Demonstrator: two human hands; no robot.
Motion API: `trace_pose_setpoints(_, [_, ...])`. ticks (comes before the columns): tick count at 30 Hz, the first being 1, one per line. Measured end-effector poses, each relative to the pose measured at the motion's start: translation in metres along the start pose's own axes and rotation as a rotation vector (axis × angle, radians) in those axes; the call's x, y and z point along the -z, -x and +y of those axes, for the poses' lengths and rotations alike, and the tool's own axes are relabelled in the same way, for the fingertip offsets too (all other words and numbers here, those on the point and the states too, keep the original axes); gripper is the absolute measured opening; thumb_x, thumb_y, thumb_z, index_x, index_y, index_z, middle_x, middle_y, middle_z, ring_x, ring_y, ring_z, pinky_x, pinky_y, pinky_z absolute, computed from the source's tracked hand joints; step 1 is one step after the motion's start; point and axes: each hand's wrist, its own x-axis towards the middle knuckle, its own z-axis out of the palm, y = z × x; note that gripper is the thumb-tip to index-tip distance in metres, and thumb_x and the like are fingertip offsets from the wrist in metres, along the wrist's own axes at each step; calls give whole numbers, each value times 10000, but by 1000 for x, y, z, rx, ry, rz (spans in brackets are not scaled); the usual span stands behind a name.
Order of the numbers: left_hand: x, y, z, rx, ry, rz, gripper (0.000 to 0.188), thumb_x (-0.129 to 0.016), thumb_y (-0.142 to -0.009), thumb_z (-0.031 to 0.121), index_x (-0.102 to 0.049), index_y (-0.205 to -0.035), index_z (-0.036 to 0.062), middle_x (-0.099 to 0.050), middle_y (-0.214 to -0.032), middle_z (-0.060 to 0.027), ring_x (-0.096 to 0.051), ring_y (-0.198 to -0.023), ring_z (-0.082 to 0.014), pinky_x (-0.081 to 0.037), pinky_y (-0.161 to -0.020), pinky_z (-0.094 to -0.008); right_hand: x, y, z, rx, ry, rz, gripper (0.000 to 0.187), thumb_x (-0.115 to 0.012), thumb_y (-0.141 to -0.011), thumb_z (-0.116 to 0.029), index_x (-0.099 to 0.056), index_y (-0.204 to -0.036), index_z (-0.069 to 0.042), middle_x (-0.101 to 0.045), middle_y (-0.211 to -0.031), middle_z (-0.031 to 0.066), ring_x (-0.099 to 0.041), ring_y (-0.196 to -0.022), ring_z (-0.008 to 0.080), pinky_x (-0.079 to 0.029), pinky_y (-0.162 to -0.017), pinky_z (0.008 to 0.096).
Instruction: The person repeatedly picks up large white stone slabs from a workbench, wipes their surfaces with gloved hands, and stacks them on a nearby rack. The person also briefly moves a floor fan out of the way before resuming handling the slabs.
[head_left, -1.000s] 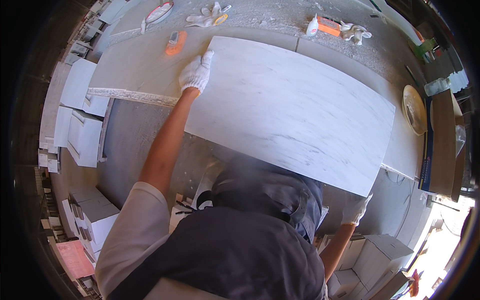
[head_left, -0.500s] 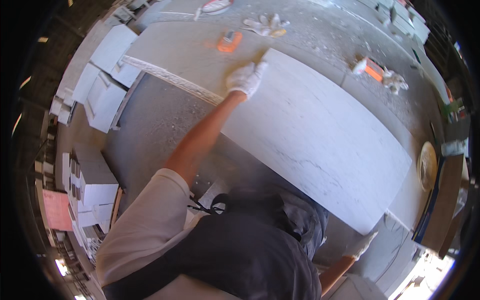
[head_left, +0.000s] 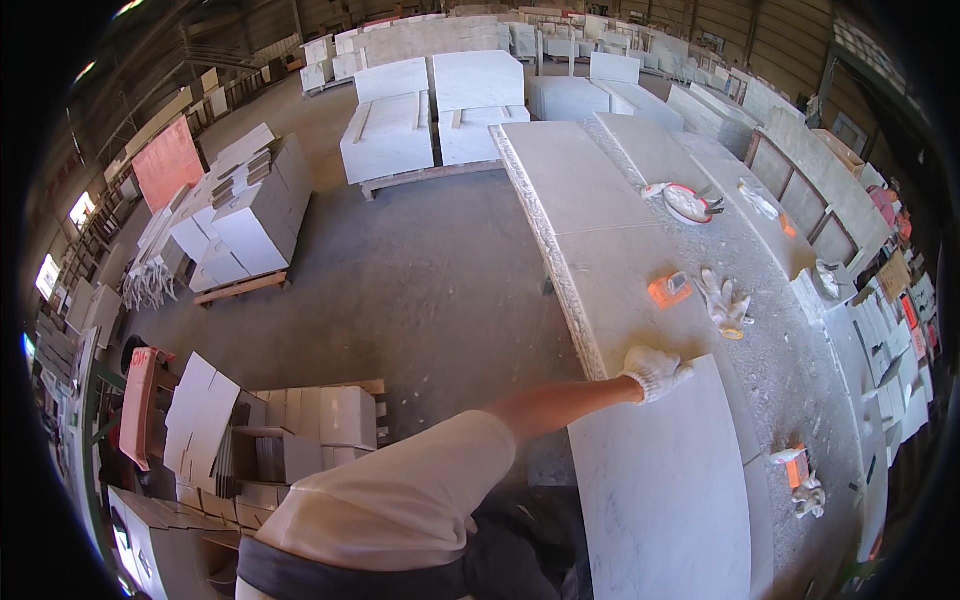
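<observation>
A white marble slab (head_left: 665, 480) with faint grey veins lies on the long stone-topped bench at the right. My left hand (head_left: 657, 374), in a white knitted glove, is closed at the slab's far end, its fingers curled against that edge. The fingertips are partly hidden. My right hand is out of view. Just beyond the left hand, a small orange block (head_left: 670, 290) with a grey piece on top rests on the bench. Beside it lies an empty white glove (head_left: 722, 300) with a yellowish patch.
The bench (head_left: 600, 260) has a rough, broken front edge. Farther along it sits a red-rimmed bowl (head_left: 688, 204). Another orange block (head_left: 797, 468) lies to the right. Stacked white slabs (head_left: 390, 135) stand on pallets ahead, with cut stone pieces (head_left: 255, 220) at the left.
My view has swung left and up, bringing the workshop floor and stacks into sight. My left hand stays at the slab's end. My right hand, earlier near the slab's other end, has left the view.
</observation>
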Motion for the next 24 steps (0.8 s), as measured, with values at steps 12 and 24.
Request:
trace_pose_setpoints(12, [-6,-1,-2,-9,45,61,588,-363,-1006,533,-722,-841,98,-722,-794,-118,-702,-713,-304,-526,-628,-474,2,-11,-4,-21,51,-13,670,-379,-1051,-480,-346,-1519,-1,-385,-1548,162,-406,-1386,289,-332,-1157,391])
trace_pose_setpoints(24, [-3,-1,-2,-7,74,-21,578,-376,-1002,522,-727,-823,99,-723,-794,-119,-703,-723,-299,-524,-624,-477,46,-15,25,-35,55,46,683,-395,-1048,-504,-380,-1506,2,-414,-1535,138,-415,-1376,273,-333,-1150,380])
